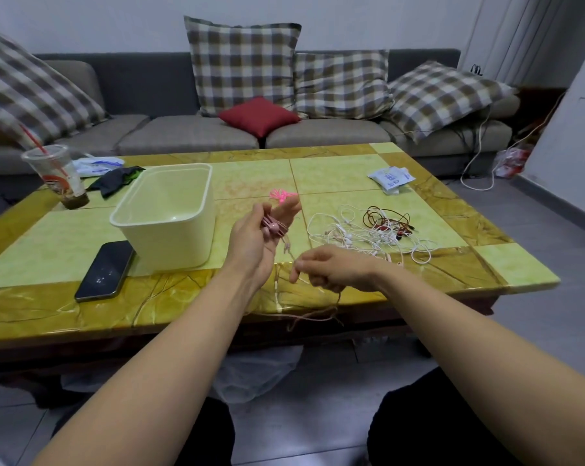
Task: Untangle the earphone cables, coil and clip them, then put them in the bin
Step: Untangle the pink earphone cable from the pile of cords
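Observation:
My left hand is raised over the table with a pink earphone cable wound in loops around its fingers, the earbuds resting against the palm. My right hand pinches the same cable's loose end, which trails down in a slack loop past the table's front edge. A tangled pile of white and dark red earphone cables lies on the table to the right. A cream plastic bin stands left of my hands with nothing inside. Small pink clips lie just beyond my left hand.
A black phone lies in front of the bin. A plastic cup with a red straw and a dark cloth sit at the table's far left; white packets at the far right. A sofa with cushions stands behind.

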A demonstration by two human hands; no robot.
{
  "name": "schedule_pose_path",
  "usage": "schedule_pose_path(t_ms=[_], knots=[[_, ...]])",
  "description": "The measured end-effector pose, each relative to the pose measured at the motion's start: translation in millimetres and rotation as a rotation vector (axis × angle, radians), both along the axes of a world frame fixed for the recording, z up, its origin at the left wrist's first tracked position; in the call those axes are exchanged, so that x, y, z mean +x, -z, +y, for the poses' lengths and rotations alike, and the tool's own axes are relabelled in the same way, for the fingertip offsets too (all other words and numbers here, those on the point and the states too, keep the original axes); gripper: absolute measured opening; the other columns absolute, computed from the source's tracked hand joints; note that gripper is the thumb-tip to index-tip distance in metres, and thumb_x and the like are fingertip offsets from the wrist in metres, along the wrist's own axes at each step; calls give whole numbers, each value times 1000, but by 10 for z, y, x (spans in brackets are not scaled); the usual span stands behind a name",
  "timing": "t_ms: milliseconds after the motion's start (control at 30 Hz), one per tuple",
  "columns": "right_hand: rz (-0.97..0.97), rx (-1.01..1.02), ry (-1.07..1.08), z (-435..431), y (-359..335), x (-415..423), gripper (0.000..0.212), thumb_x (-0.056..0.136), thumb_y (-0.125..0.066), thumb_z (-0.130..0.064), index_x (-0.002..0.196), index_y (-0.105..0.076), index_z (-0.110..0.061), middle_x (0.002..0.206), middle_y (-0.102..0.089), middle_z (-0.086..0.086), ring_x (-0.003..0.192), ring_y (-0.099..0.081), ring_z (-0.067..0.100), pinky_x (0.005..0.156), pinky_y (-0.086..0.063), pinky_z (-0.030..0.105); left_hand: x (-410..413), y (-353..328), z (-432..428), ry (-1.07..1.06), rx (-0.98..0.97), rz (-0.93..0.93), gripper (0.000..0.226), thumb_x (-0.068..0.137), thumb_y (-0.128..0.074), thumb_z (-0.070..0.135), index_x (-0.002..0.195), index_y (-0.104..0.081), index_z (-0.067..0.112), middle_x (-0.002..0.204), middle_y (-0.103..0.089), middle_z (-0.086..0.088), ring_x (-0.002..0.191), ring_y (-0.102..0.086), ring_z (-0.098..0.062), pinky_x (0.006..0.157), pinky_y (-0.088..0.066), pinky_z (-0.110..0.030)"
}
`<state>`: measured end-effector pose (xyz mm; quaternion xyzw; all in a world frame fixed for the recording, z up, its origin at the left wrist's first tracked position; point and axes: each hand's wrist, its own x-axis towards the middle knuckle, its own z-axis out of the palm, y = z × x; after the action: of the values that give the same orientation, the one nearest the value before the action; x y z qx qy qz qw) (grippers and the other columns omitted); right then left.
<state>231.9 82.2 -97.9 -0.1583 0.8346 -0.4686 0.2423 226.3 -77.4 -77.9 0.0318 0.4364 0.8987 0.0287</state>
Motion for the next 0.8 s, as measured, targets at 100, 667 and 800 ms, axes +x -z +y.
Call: schedule_pose_path(t_ms=[100,667,800], knots=[[-13,36,-86,-15,-73,46,30,104,-45,-27,89,-68,-17,58,-36,-7,50,-27,8,46,-23,20,27,121,-13,-185,-895,253,31,103,-32,17,84,-55,11,99,-73,3,95,-65,-6,85,-45,-21],[3,-211,128,98,-20,-60,23,105,-40,-18,90,-56,-10,60,-48,0,49,-50,12,50,-41,23,110,-6,83,156,51,28,34,107,-28,20,84,-51,8,97,-73,-18,94,-70,-28,100,-48,-36],[-125,-55,-31,46,5,30,24,105,-39,-20,88,-54,-13,57,-38,-4,45,-36,10,43,-30,18,47,31,47,-105,-326,141,37,106,-27,15,75,-46,15,112,-70,-15,114,-64,-24,98,-45,-30]])
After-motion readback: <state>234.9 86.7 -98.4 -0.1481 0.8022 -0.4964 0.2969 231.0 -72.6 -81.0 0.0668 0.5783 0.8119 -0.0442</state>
